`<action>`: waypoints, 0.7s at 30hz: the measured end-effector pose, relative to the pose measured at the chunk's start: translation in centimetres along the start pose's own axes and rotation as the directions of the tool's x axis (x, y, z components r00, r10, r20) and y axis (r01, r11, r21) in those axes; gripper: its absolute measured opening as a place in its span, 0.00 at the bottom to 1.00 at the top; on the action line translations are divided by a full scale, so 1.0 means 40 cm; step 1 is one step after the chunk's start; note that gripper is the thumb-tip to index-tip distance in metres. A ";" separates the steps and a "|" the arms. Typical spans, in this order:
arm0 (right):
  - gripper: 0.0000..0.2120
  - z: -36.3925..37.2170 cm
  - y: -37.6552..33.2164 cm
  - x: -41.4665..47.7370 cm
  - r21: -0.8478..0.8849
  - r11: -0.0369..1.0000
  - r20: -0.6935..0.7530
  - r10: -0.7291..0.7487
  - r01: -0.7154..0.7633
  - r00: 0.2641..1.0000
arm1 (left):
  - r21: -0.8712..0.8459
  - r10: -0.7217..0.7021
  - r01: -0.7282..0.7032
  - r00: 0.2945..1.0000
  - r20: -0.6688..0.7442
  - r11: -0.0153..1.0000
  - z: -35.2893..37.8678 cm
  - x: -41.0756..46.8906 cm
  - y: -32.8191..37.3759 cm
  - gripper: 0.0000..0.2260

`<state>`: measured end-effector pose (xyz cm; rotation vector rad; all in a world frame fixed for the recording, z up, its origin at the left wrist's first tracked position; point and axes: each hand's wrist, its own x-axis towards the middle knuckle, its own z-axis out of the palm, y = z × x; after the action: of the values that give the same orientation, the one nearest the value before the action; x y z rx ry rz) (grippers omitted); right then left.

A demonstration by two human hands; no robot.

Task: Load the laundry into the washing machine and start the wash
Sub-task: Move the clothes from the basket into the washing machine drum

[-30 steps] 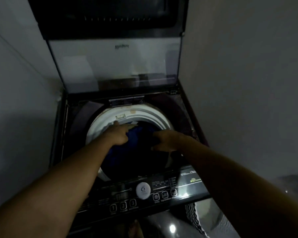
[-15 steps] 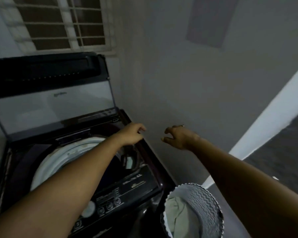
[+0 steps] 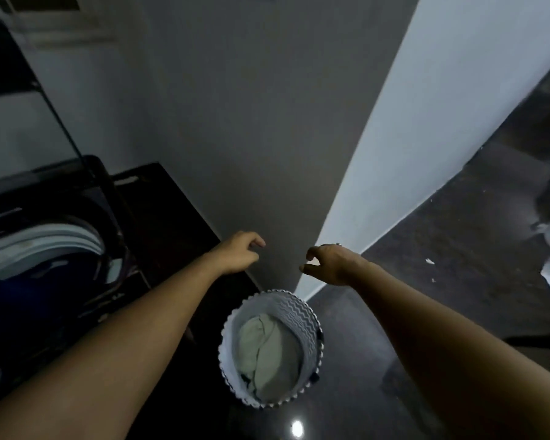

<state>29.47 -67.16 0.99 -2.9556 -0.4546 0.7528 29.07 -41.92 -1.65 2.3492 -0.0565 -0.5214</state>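
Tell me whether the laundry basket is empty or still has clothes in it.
Not empty. The laundry basket still holds a pale crumpled garment, lying inside below its rim.

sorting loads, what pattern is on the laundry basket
A grey and white zigzag pattern on the laundry basket, seen in the head view.

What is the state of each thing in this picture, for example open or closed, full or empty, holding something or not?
Washing machine: lid up, drum open, dark blue laundry inside.
Laundry basket: upright on the floor, not empty.
Pale green cloth: crumpled inside the basket.
Left hand: empty, fingers loosely curled, above the basket.
Right hand: empty, fingers loosely curled, above the basket.
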 end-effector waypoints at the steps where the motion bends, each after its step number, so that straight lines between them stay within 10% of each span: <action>1: 0.27 0.024 0.019 0.003 0.010 1.000 0.026 0.005 -0.006 1.000 | -0.015 -0.021 0.021 1.000 0.007 1.000 0.029 0.001 -0.002 0.17; 21: 0.28 0.882 0.164 0.361 0.367 0.920 0.377 -0.009 -0.140 0.926 | -0.225 -0.457 0.518 0.847 0.271 0.826 0.754 0.220 -0.509 0.15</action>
<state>26.54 -69.73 -37.48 -2.4687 -0.1872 1.2594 23.42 -47.94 -38.18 1.9985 0.5147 -0.9561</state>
